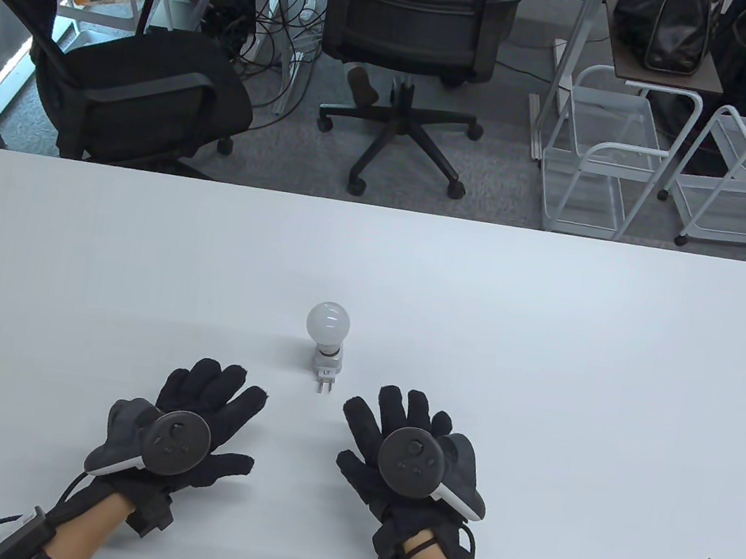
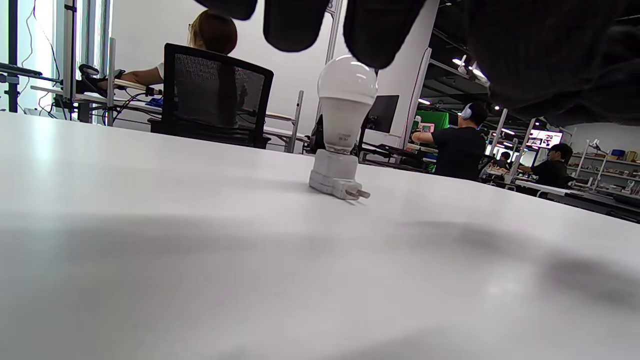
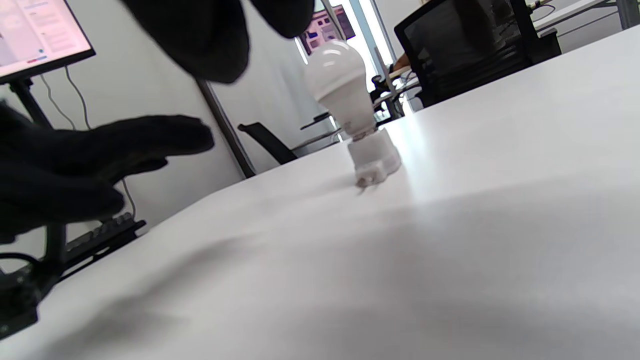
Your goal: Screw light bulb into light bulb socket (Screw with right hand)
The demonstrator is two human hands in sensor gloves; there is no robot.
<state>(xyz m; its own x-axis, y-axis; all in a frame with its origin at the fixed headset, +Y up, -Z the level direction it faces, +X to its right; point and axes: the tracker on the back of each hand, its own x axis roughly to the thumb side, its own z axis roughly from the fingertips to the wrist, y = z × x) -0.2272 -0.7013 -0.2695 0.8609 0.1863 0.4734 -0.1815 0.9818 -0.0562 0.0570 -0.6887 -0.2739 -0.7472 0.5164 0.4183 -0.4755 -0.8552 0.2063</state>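
A white light bulb (image 1: 328, 322) stands upright in a small white plug-in socket (image 1: 326, 365) on the white table (image 1: 548, 335), its two prongs pointing toward me. It also shows in the left wrist view (image 2: 346, 100) and the right wrist view (image 3: 340, 87), with the socket (image 2: 334, 176) (image 3: 374, 156) below it. My left hand (image 1: 204, 408) lies open, palm down, near and to the left of the socket. My right hand (image 1: 402, 433) lies open, palm down, near and to its right. Neither hand touches the bulb or socket.
Beyond the table's far edge stand black office chairs (image 1: 413, 24) and white wire carts (image 1: 602, 153). In the right wrist view the left hand (image 3: 95, 160) shows at the left.
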